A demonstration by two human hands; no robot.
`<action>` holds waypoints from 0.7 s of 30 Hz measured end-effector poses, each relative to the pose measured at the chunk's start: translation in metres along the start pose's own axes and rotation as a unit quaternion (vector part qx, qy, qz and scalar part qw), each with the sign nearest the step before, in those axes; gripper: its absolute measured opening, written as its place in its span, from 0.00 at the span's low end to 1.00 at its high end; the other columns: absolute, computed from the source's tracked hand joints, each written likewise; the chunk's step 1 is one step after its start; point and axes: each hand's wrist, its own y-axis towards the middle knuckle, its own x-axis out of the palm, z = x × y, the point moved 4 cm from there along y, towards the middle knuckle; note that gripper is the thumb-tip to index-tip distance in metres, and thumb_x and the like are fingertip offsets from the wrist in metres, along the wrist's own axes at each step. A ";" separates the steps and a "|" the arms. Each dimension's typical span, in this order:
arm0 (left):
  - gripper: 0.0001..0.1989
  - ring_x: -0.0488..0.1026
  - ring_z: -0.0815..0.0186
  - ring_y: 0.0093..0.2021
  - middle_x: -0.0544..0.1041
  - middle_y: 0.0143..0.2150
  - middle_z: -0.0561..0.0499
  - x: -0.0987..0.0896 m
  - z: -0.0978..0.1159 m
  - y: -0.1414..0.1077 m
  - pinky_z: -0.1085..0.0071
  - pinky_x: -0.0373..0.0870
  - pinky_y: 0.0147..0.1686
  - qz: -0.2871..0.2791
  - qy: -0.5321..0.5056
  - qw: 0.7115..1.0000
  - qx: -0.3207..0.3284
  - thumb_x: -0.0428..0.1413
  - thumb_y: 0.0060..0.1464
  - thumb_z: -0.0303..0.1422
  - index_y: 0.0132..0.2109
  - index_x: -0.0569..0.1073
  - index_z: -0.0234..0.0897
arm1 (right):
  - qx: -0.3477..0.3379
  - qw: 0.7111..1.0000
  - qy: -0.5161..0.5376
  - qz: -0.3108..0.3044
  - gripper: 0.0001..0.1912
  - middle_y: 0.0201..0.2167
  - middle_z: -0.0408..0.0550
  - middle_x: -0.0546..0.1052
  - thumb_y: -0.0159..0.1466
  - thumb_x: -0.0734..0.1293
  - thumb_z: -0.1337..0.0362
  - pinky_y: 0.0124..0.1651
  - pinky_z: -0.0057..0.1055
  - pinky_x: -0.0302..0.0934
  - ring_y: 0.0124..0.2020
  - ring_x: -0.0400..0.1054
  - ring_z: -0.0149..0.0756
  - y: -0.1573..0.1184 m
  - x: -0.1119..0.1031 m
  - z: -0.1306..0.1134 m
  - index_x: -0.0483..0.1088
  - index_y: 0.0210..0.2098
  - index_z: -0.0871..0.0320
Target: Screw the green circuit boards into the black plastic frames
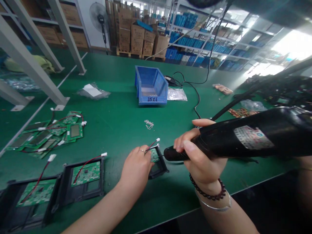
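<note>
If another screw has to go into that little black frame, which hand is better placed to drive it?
Probably the right hand: it already grips the black screwdriver, whose tip points at the frame. The left hand is busy holding the frame and green board.

Beyond my green workbench (117,74) I see stacked cardboard boxes (137,37) on pallets, a standing fan (99,19) against the white wall (87,9), racks (203,45) of blue bins, and bright light at the right.
</note>
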 end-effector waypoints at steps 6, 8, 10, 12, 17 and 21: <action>0.12 0.71 0.56 0.44 0.72 0.49 0.42 0.000 0.001 0.001 0.60 0.73 0.44 -0.004 0.008 1.000 -0.004 0.61 0.51 0.26 0.44 0.74 0.32 | -0.005 1.000 -0.006 -0.025 0.16 0.21 0.38 0.66 0.58 0.65 0.70 0.25 0.33 0.63 0.19 0.63 0.32 0.000 0.002 0.001 0.62 0.45 0.52; 0.12 0.71 0.56 0.45 0.72 0.49 0.42 0.000 0.002 0.001 0.60 0.72 0.45 -0.007 0.008 1.000 -0.006 0.61 0.51 0.26 0.44 0.74 0.32 | -0.015 0.999 -0.010 -0.034 0.14 0.21 0.37 0.66 0.58 0.64 0.70 0.25 0.32 0.62 0.19 0.62 0.31 -0.002 0.004 0.004 0.61 0.43 0.52; 0.12 0.71 0.56 0.46 0.72 0.49 0.43 -0.001 0.002 0.001 0.60 0.72 0.46 -0.008 0.007 1.000 -0.007 0.60 0.52 0.26 0.45 0.74 0.32 | -0.011 0.998 -0.040 -0.046 0.12 0.22 0.38 0.65 0.58 0.64 0.68 0.25 0.33 0.63 0.20 0.62 0.32 -0.003 0.007 0.008 0.60 0.41 0.53; 0.11 0.71 0.56 0.46 0.73 0.49 0.43 -0.001 0.003 0.001 0.60 0.72 0.46 -0.008 0.005 1.000 -0.007 0.58 0.54 0.26 0.46 0.73 0.33 | 0.007 0.995 -0.078 -0.066 0.11 0.21 0.39 0.65 0.57 0.64 0.67 0.27 0.36 0.64 0.22 0.64 0.34 -0.005 0.010 0.014 0.59 0.39 0.53; 0.12 0.71 0.55 0.46 0.72 0.50 0.42 -0.001 0.003 0.000 0.59 0.72 0.46 -0.011 0.014 1.000 -0.009 0.60 0.53 0.27 0.45 0.74 0.32 | 0.016 0.996 -0.055 -0.067 0.14 0.22 0.38 0.66 0.57 0.64 0.68 0.27 0.34 0.64 0.21 0.64 0.33 -0.003 0.006 0.011 0.61 0.43 0.53; 0.11 0.71 0.55 0.46 0.72 0.50 0.42 -0.001 0.003 0.002 0.59 0.73 0.46 -0.023 0.017 1.000 -0.010 0.60 0.52 0.26 0.44 0.74 0.32 | -0.005 1.000 0.017 -0.025 0.17 0.21 0.37 0.67 0.58 0.64 0.71 0.26 0.32 0.63 0.19 0.63 0.31 0.001 0.000 -0.003 0.63 0.47 0.53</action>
